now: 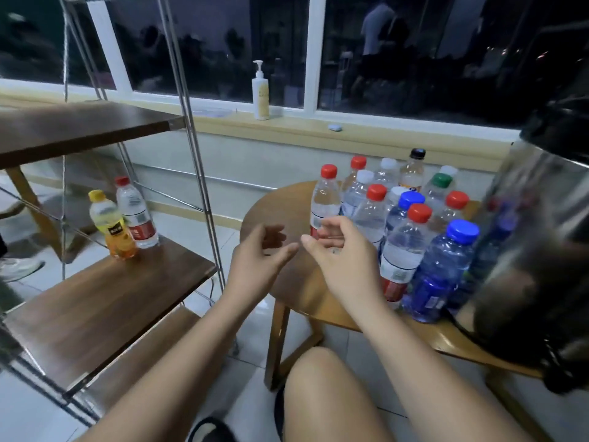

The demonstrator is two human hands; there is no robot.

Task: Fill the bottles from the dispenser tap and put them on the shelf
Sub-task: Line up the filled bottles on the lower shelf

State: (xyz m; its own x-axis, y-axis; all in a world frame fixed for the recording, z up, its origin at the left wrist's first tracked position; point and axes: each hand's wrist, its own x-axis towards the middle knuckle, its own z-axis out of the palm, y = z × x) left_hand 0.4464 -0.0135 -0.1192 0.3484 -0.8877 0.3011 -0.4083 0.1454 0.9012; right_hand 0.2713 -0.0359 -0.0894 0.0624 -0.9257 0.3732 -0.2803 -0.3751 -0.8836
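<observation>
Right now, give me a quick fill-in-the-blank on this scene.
The juice bottle on the shelf has a ___ cap. The water bottle beside it has a ___ cap. The pump bottle stands on the ___. Missing: yellow; red; windowsill.

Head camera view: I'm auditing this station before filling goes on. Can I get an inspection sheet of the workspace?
Surface: round wooden table, bottles on its right half.
Job's things: capped bottles clustered upright on the table; yellow-capped bottle and red-labelled bottle standing on the shelf; shiny vessel at right, probably the dispenser, tap not seen.
Clutter: pump bottle and small pale object on the window sill.
Hands: left hand open, holding nothing; right hand open at the leftmost table bottle, contact unclear.
Cables: dark cord by the vessel's base.
Surroundings: dark window, tiled floor, someone's shoe far left.
</observation>
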